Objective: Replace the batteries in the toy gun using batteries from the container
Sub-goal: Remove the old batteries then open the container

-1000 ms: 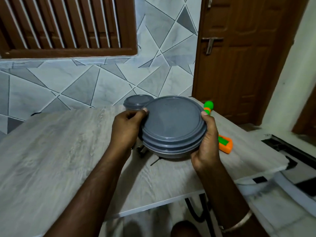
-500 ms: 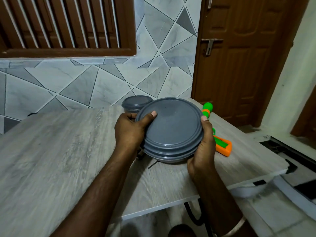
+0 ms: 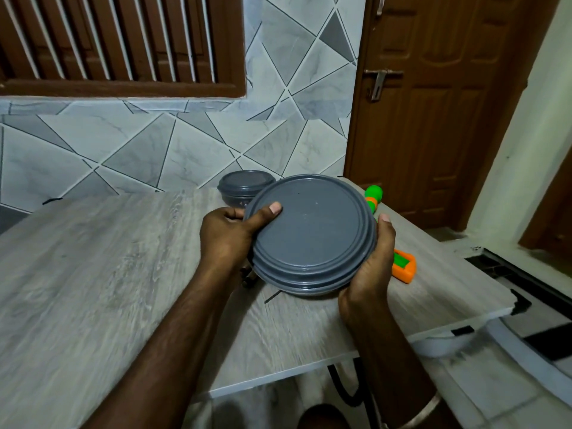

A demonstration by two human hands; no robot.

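Grey container between hands, over table

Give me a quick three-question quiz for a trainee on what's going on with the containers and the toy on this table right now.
1. True or false: the large round grey plastic container has its lid off.
2. Which grips that container: A, the left hand alone; B, the right hand alone; C, both hands?
3. Fill in: the orange-and-green plastic toy gun lies on the grey wood-grain table, partly hidden behind the ____ hand.

Key: 1 false, the lid is on. 2 C. 3 right.
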